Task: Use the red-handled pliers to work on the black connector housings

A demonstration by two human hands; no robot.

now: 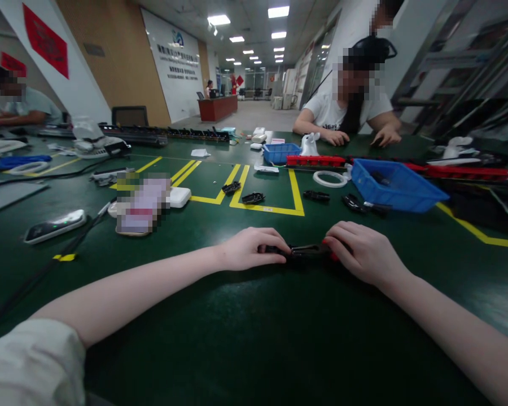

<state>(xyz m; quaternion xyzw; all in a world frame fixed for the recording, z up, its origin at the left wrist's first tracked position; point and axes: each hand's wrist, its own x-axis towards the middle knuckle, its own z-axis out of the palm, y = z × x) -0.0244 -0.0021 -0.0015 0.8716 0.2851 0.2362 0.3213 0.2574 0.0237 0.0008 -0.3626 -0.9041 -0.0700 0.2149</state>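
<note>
A long, narrow black plastic part (305, 251) lies low over the green table in front of me, with a slot or lever along its top. My left hand (254, 248) is closed round its left end, thumb and fingers on either side. At the opposite end, my right hand (364, 248) is closed, fingertips against the part. Something red shows by the right fingertips, too small to make out. Beyond my hands lie similar black pieces, among them one piece (253, 198) inside yellow tape lines and another (316, 195) farther right.
A blue bin (398, 189) with dark contents stands at the right, near a white ring (330, 179) and a long red strip (315, 161). To the left are a phone (140, 208), a white case (179, 197) and a cable (74, 242). A co-worker (342, 113) sits opposite.
</note>
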